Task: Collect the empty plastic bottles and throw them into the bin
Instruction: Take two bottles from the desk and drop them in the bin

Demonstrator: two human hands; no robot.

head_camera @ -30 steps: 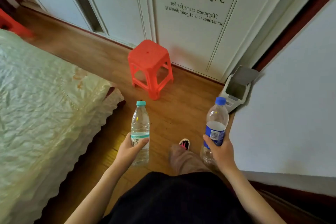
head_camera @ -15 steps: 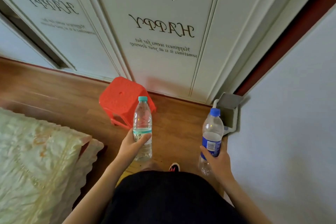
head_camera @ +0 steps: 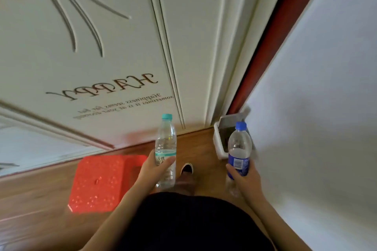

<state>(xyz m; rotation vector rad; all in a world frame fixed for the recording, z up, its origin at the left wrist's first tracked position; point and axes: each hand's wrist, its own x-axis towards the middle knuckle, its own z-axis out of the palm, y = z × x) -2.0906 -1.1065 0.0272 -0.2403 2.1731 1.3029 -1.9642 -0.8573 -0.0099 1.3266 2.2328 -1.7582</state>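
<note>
My left hand (head_camera: 155, 170) grips a clear plastic bottle with a teal cap (head_camera: 165, 144) around its lower half, held upright. A second clear bottle with a blue cap and blue label (head_camera: 239, 149) stands upright in my right hand (head_camera: 245, 179). The white bin (head_camera: 219, 144) sits on the floor in the corner, lid tipped open against the wall. The blue-capped bottle is in front of the bin and hides part of its opening.
A red plastic stool (head_camera: 102, 183) stands on the wooden floor at my left, close to my left arm. White wardrobe doors (head_camera: 114, 57) with lettering fill the front. A pale wall (head_camera: 316, 118) runs along the right. My shoe (head_camera: 187, 169) shows between the bottles.
I have walked forward: the bed has left the view, the stool has slid to my lower left, and the bin is now just behind the right-hand bottle. Both hands hold their bottles as before.
</note>
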